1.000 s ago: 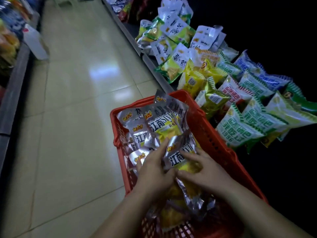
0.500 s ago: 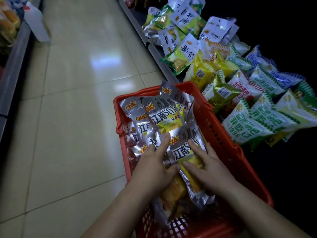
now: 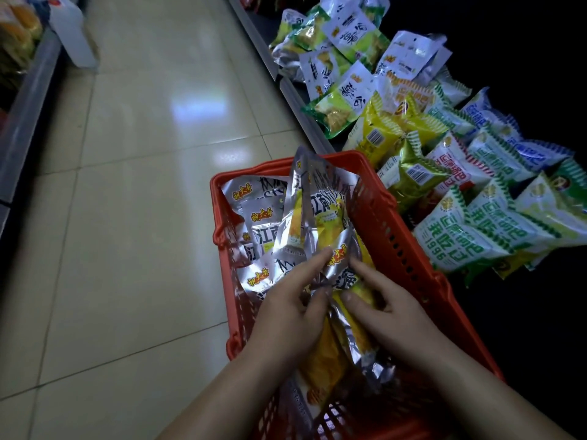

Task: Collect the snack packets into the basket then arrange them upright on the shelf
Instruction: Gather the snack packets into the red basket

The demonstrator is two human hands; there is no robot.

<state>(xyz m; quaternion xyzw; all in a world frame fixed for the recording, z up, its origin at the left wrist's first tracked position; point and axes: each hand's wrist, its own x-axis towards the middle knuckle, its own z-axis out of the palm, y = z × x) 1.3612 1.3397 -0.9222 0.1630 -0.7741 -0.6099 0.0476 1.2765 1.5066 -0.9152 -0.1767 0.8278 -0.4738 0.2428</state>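
Collection stage, judged largely complete: many silver foil snack packets [image 3: 270,223] lie heaped in the red basket [image 3: 397,242], which stands on the tiled floor [image 3: 143,217] just beside the shelf [image 3: 295,100]. None of the silver packets appears on the shelf yet, so upright arranging remains. Other green-and-white packets [image 3: 460,236] lie loosely tumbled there. Both hands are inside the basket. The left hand [image 3: 286,309] pinches one foil packet [image 3: 343,277] between thumb and forefinger; the right hand [image 3: 390,315] grips its yellow side, thumb on top, fingers curled.
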